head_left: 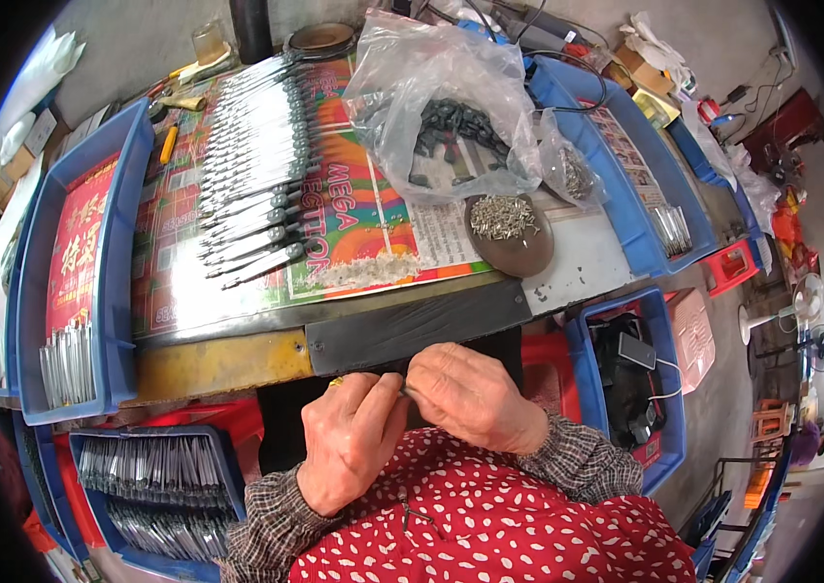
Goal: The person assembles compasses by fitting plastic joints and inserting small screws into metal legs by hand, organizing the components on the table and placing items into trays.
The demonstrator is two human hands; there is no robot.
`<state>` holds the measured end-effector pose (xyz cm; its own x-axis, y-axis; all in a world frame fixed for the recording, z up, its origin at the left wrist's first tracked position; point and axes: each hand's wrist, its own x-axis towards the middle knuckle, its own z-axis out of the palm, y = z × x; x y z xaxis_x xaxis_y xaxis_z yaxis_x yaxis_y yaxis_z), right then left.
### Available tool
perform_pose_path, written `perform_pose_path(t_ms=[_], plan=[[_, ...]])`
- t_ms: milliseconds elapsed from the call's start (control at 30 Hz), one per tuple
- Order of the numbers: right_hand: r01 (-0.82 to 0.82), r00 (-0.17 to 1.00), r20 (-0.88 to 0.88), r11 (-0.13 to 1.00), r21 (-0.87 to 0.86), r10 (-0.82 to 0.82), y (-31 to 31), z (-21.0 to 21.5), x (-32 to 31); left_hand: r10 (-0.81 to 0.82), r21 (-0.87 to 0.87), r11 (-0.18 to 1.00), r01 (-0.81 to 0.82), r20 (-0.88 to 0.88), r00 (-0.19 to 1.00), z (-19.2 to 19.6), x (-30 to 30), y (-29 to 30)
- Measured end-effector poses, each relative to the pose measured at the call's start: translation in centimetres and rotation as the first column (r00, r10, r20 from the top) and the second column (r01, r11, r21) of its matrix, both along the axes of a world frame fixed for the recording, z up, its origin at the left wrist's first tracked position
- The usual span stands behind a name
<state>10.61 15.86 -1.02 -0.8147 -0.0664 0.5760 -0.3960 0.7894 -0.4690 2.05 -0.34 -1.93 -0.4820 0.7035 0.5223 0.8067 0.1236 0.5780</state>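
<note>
Close together at the bench's front edge, both of my hands are pinched, their fingertips meeting. My left hand (352, 437), with a yellow ring on a finger, and my right hand (470, 396) close on a tiny greyish piece that shows only as a speck between them. Its kind is too small to tell. Just beyond them lies a dark flat strip (412, 325) along the bench edge. Further back, a round brown dish (519, 257) holds a heap of small metal pieces (502, 216). A clear plastic bag (387, 126) of black parts (455, 131) lies behind it.
Rows of slim metal pieces with dark ends (256, 146) cover the bench's left part. Blue trays (120, 243) stand at both sides. Below, a blue bin (237, 457) holds similar pieces, and another bin (582, 360) at right holds a black bag and a phone.
</note>
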Motion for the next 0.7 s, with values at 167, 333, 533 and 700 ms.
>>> perform_pose_path(t_ms=[167, 333, 533, 700], plan=[[0.005, 1.0, -0.012, 0.997, 0.072, -0.004, 0.1, 0.3, 0.5, -0.007, -0.004, 1.0, 0.007, -0.027, 1.0, 0.0, 0.1, 0.2], [0.067, 0.998, -0.011, 0.998, -0.013, -0.067, 1.9, 0.9, 0.6, -0.003, 0.003, 1.0, 0.004, -0.019, 1.0, 0.8, 0.1, 0.6], [0.478, 0.878, -0.095, 0.86, 0.179, -0.468, 8.1, 1.8, 0.5, 0.001, 0.001, 1.0, -0.001, -0.004, 1.0, 0.6, -0.3, 0.9], [0.589, 0.792, -0.01, 0.76, 0.276, -0.61, 11.0, 0.9, 0.5, 0.014, 0.003, 1.0, -0.013, -0.034, 0.999, 0.4, -0.6, 0.9]])
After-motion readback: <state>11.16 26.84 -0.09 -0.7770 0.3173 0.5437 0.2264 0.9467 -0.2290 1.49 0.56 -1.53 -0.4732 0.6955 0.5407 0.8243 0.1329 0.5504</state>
